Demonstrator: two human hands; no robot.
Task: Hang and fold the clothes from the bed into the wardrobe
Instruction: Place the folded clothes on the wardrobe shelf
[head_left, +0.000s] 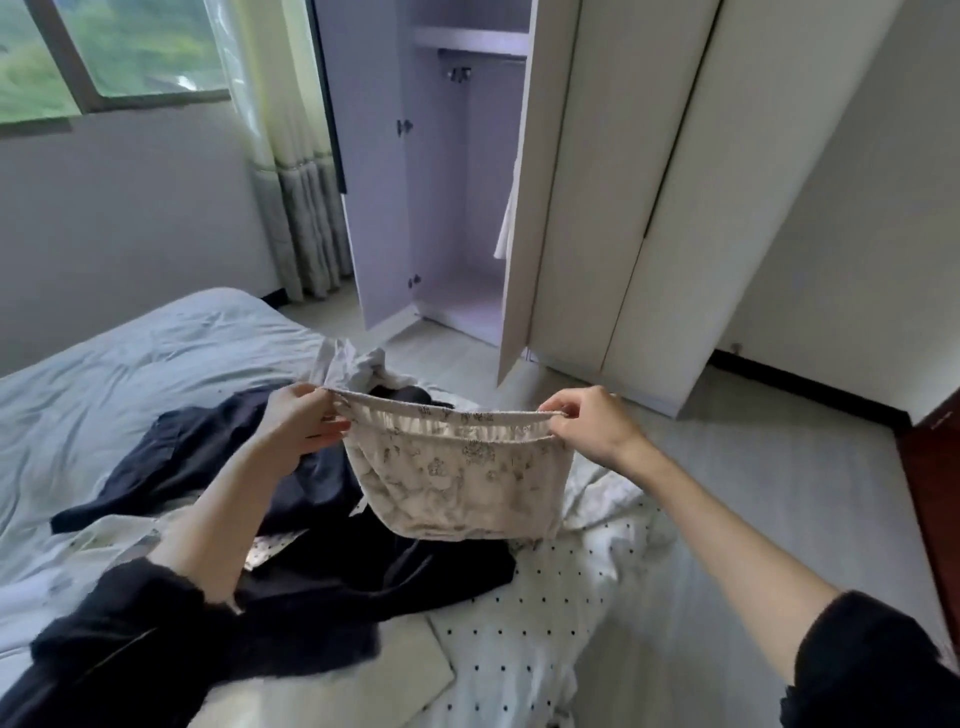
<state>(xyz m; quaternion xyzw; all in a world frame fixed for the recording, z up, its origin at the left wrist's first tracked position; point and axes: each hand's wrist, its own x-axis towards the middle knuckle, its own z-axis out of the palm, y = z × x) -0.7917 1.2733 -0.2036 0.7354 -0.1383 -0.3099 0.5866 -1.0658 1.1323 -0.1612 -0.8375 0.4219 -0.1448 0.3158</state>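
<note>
I hold cream shorts (457, 483) with a faint floral print stretched out by their elastic waistband above the bed (130, 374). My left hand (298, 421) pinches the waistband's left end and my right hand (587, 423) pinches its right end. Under the shorts lie dark navy clothes (322, 566), a white garment with black dots (545, 597) and a crumpled white piece (363, 366). The wardrobe (457, 208) stands beyond the bed with its left doors open; a rail and a shelf show inside, and a white garment (506, 223) hangs at its right edge.
An open wardrobe door (524, 208) juts toward the bed's corner. A window (114, 52) and curtain (296, 182) are at the left. Pale tiled floor (727, 467) runs between bed and wardrobe. A dark wooden door (935, 493) edges in at the right.
</note>
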